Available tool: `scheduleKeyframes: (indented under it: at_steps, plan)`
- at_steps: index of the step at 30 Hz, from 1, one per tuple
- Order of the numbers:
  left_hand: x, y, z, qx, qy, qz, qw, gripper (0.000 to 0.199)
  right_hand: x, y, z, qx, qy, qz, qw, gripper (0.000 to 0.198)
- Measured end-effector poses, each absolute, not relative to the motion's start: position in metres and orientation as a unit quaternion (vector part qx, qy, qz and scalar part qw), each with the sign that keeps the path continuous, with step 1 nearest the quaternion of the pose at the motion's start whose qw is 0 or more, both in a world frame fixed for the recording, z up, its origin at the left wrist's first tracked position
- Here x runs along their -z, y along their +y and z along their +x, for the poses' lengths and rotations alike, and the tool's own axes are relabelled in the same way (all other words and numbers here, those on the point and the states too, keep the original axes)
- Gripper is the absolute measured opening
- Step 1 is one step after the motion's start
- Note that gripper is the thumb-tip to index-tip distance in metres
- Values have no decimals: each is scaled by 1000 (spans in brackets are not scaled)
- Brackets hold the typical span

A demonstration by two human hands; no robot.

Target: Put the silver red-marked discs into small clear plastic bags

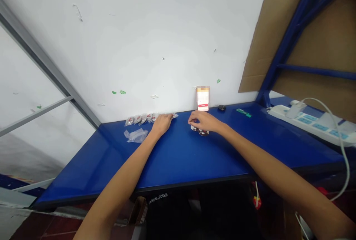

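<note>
My left hand (162,122) is at the right end of a row of small clear bags (142,118) holding shiny round metal pieces with red marks. Its fingers are bent together over a clear bag (175,115) at that end, and the fingertips are partly hidden. My right hand (204,120) hangs over the blue table with fingers curled in a pinch on a shiny round metal piece (194,128). Just below that hand a second shiny round metal piece (204,133) rests on the table. A crumpled, clear plastic bag (136,135) lies left of my left forearm.
A phone (203,99) leans upright against the white wall. To its right are a small black round object (221,108) and a green item (244,112). A white power strip (311,123) with a plugged-in cable occupies the right side of the blue table (183,162).
</note>
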State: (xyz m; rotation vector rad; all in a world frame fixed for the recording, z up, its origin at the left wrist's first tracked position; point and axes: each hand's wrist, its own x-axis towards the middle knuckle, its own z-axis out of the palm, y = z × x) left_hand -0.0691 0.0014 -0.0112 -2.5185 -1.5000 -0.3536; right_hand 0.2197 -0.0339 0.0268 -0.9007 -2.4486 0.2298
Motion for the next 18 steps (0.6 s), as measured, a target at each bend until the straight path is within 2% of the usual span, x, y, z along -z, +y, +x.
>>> scheduleKeyframes:
  at_steps: [2, 4, 7, 10, 12, 15, 18]
  plan:
    - [9, -1, -69, 122, -515, -843, 96, 39, -26, -34, 219, -87, -904, -327, 263, 16]
    - [8, -2, -68, 176, -522, -832, 69, 38, -25, -35, 216, -99, -899, -324, 278, 15]
    - [2, -4, -67, 333, -521, -781, -87, 37, -20, -34, 208, -164, -864, -337, 336, 15]
    - [-11, -8, -66, 465, -455, -702, -289, 44, -15, -37, 193, -319, -761, -374, 424, 27]
    - [-21, -14, -63, 506, -402, -669, -367, 48, -12, -42, 182, -475, -660, -364, 454, 40]
    - [-33, -26, -53, 504, -371, -679, -384, 48, -9, -55, 166, -631, -562, -301, 441, 53]
    - [-38, -39, -42, 481, -384, -710, -341, 44, -5, -64, 157, -682, -527, -260, 436, 41]
